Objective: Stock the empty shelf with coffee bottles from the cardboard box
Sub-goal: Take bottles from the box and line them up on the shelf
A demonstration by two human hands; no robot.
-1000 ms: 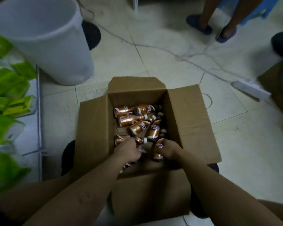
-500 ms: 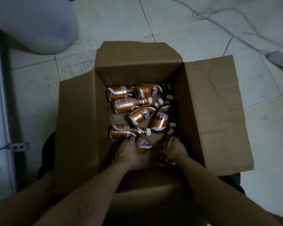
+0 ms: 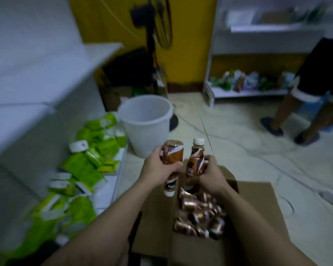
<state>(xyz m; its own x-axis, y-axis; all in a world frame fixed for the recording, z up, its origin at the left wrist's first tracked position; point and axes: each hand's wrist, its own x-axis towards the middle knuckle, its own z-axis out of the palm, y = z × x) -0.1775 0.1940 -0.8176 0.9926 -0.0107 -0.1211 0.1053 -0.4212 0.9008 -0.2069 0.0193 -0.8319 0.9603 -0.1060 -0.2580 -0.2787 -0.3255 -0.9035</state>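
My left hand (image 3: 158, 167) grips a copper-brown coffee bottle (image 3: 172, 153) held upside down, its white cap pointing toward the box. My right hand (image 3: 212, 174) grips a second coffee bottle (image 3: 195, 160) upright, white cap on top. Both bottles are raised above the far left corner of the open cardboard box (image 3: 258, 217). Several more coffee bottles (image 3: 198, 214) lie loose inside the box. A white shelf unit (image 3: 37, 77) rises at the left; its upper boards look bare.
Green packets (image 3: 88, 166) crowd the lowest board of the left shelf. A white bucket (image 3: 145, 123) stands on the tiled floor beyond the box. A person's legs (image 3: 296, 112) stand at right, cables cross the floor, and another white shelf (image 3: 248, 91) holds packets.
Both hands came up out of the box, each holding a coffee bottle. My head lifted from looking down into the box to looking across the room.
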